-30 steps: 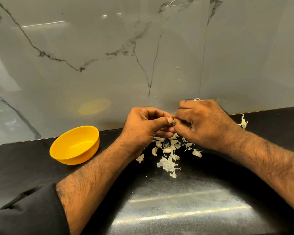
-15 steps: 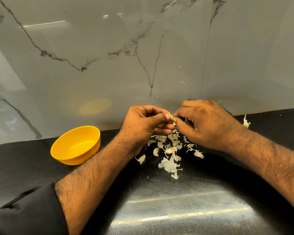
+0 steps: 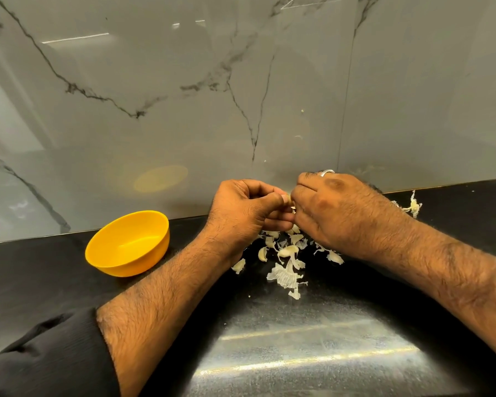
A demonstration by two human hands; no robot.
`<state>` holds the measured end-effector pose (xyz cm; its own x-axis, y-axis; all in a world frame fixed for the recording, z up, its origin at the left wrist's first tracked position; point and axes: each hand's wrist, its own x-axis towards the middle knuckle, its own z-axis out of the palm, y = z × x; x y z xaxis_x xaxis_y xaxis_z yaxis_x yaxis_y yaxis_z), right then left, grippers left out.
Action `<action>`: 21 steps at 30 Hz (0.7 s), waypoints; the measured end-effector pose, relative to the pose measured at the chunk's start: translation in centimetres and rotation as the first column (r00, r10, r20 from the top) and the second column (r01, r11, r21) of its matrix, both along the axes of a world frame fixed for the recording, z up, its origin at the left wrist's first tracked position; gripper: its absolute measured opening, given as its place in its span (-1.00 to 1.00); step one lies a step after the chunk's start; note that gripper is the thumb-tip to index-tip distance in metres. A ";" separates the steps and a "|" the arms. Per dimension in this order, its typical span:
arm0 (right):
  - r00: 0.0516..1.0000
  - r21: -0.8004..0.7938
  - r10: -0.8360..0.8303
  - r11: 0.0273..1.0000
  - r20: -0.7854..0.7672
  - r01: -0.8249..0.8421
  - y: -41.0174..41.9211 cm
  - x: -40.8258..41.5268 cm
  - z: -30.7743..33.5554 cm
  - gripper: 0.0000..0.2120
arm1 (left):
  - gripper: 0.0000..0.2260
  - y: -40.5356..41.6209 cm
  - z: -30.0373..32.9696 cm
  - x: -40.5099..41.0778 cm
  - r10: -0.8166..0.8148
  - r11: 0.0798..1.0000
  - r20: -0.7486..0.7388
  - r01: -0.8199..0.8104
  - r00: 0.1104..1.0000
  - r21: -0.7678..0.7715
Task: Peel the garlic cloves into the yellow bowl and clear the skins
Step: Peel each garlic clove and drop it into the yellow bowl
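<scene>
left hand point(image 3: 245, 213) and right hand point(image 3: 331, 213) both pinching one garlic clove point(image 3: 289, 199) between them | skins point(image 3: 287, 262) lying on desk point(image 3: 40, 282) beneath | yellow bowl point(image 3: 128, 245) sitting well left

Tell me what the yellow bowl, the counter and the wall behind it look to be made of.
Yellow bowl: probably plastic, with an even colour and soft sheen.
Counter: dark polished stone, judging by its streaky glare.
Wall: glossy grey marble or marble-look panels, veined and reflecting the bowl.
</scene>
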<state>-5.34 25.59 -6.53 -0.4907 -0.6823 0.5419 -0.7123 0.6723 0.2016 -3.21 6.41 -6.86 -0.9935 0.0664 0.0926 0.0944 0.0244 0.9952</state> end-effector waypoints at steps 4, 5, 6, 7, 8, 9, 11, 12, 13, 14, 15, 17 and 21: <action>0.997 -0.141 0.013 0.990 0.081 -0.001 0.4 0.1 0.2 -0.70 | -0.88 -0.3 0.3 0.0 -0.046 0.998 0.009 0.045 0.999 0.047; 0.994 -0.169 0.020 0.986 0.105 -0.002 0.6 0.1 0.3 -0.72 | -0.87 -0.4 0.4 0.0 -0.063 0.996 0.013 0.063 0.998 0.057; 0.992 -0.194 0.027 0.981 0.126 -0.002 0.6 0.0 0.3 -0.74 | -0.87 -0.5 0.5 0.1 -0.081 0.995 0.016 0.080 0.997 0.064; 0.989 -0.217 0.032 0.976 0.145 0.001 0.7 0.0 0.3 -0.76 | -0.86 -0.6 0.6 0.0 -0.096 0.993 0.016 0.095 0.995 0.067; 0.985 -0.243 0.035 0.970 0.167 0.007 0.7 0.0 0.3 -0.79 | -0.85 -0.7 0.6 0.0 -0.109 0.992 0.013 0.107 0.994 0.068; 0.981 -0.272 0.039 0.962 0.191 0.015 0.7 -0.1 0.3 -0.81 | -0.85 -0.7 0.7 0.0 -0.119 0.991 0.009 0.118 0.993 0.068; 0.971 -0.335 0.057 0.942 0.233 0.025 0.7 0.0 0.3 -0.83 | -0.84 -0.8 0.8 -0.1 -0.136 0.988 -0.003 0.136 0.991 0.067; 0.965 -0.368 0.071 0.929 0.254 0.029 0.7 0.0 0.4 -0.83 | -0.82 -0.9 0.8 -0.1 -0.147 0.987 -0.010 0.147 0.989 0.068; 0.958 -0.401 0.087 0.916 0.273 0.031 0.6 0.0 0.4 -0.83 | -0.80 -0.9 0.8 0.0 -0.161 0.984 -0.017 0.162 0.987 0.071; 0.952 -0.427 0.101 0.904 0.288 0.033 0.6 0.0 0.4 -0.83 | -0.77 -0.9 0.9 0.0 -0.174 0.982 -0.023 0.175 0.984 0.071; 0.947 -0.449 0.114 0.893 0.300 0.034 0.7 -0.1 0.5 -0.83 | -0.76 -1.0 0.9 0.0 -0.184 0.980 -0.028 0.185 0.983 0.069; 0.942 -0.487 0.134 0.873 0.306 0.034 0.8 -0.1 0.5 -0.84 | -0.76 -1.1 0.9 0.0 -0.188 0.979 -0.031 0.190 0.982 0.068; 0.942 -0.500 0.153 0.866 0.298 0.018 1.1 -0.1 0.9 -0.89 | -0.77 -1.1 0.9 0.0 -0.156 0.986 -0.038 0.158 0.987 0.055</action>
<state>-5.40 26.66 -5.62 -0.6556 -0.4075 0.6358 -0.7268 0.5690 -0.3847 -3.19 5.32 -5.96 -0.9673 0.2152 0.1339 0.1258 -0.0509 0.9907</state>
